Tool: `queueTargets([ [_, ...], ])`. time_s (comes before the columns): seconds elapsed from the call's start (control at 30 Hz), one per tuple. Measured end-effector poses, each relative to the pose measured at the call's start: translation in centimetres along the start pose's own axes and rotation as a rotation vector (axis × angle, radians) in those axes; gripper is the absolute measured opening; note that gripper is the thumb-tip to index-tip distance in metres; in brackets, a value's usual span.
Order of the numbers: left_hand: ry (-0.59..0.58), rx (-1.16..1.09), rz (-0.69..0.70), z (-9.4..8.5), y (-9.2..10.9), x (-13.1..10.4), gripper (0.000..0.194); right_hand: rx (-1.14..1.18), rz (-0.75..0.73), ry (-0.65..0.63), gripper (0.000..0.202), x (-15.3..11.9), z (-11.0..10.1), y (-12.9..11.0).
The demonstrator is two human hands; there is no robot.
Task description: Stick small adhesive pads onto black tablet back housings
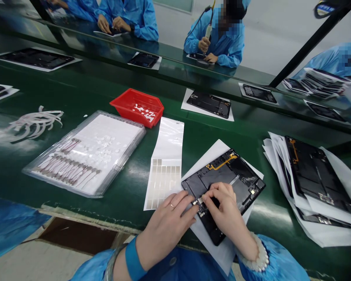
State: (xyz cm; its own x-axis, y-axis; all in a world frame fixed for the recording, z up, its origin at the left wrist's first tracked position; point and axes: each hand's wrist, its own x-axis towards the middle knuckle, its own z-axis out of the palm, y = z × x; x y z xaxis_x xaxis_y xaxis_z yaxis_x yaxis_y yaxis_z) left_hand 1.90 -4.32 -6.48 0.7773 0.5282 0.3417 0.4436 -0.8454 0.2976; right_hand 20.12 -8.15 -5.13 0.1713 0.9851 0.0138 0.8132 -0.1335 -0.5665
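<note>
An opened black tablet housing [200, 180] lies at a slant on a sheet of white paper [218, 149] in front of me. An orange flex cable [224, 162] runs across its upper part. My left hand [166, 222] rests with fingers stretched over the housing's left edge, near a small circuit board. Thumb and index finger of my right hand [225, 208] are pinched together over that board, beside the left fingertips. Whatever is between them is too small and hidden to make out. To the left lies a backing sheet with rectangular stickers [165, 179].
A clear tray [98, 191] holds small round parts with thin wires [70, 169]. Behind it stand a red bin [128, 105] with white scraps and curled strips [36, 123]. Stacked housings and paper [318, 175] stand right. Co-workers in blue [216, 39] sit across the bench.
</note>
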Motion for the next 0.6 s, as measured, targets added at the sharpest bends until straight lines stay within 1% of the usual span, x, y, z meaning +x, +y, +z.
queueTargets([
  [0.2, -0.01, 0.024, 0.008, 0.1, 0.0, 0.11, 0.02, -0.001, 0.004, -0.014, 0.02, 0.0, 0.01, 0.01],
  [0.43, -0.091, 0.08, 0.025, 0.35, -0.1, 0.3, 0.036, -0.009, 0.002, -0.017, 0.019, 0.07, 0.04, 0.04],
  [0.6, -0.098, 0.1, 0.024, 0.34, 0.0, 0.69, 0.032, -0.047, -0.021, -0.01, 0.018, 0.02, -0.03, 0.02],
])
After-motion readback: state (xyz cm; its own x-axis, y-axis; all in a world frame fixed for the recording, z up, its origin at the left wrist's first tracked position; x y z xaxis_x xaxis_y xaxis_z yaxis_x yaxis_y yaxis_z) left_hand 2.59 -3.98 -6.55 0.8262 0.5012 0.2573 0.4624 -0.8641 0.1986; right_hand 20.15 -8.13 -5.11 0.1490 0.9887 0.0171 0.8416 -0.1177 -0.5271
